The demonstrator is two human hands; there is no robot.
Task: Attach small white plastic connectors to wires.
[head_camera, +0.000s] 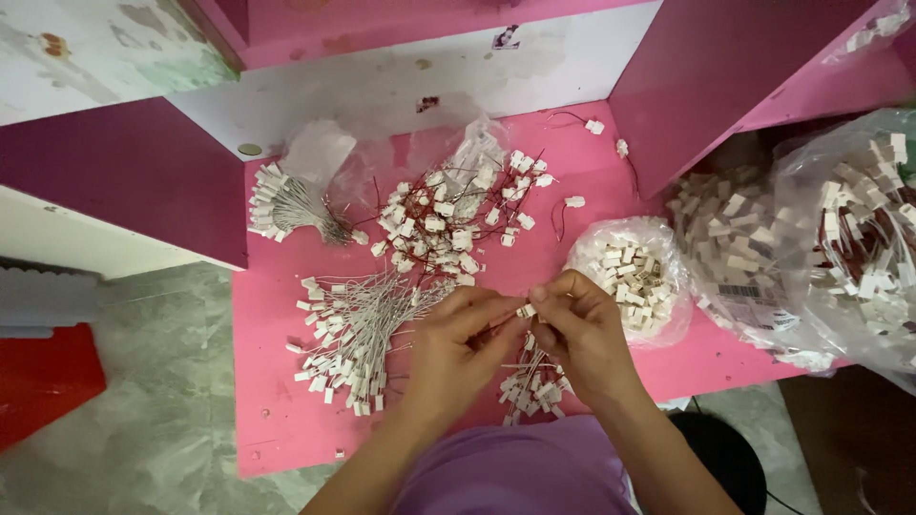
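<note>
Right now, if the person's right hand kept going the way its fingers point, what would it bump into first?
The right hand points left, so it would first meet the small white connector pinched at its fingertips, then the left hand right behind it. They already nearly touch.

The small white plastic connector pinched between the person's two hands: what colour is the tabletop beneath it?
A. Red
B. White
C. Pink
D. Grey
C: the small white plastic connector, pinched by the left hand and right hand, sits above the pink tabletop.
</note>
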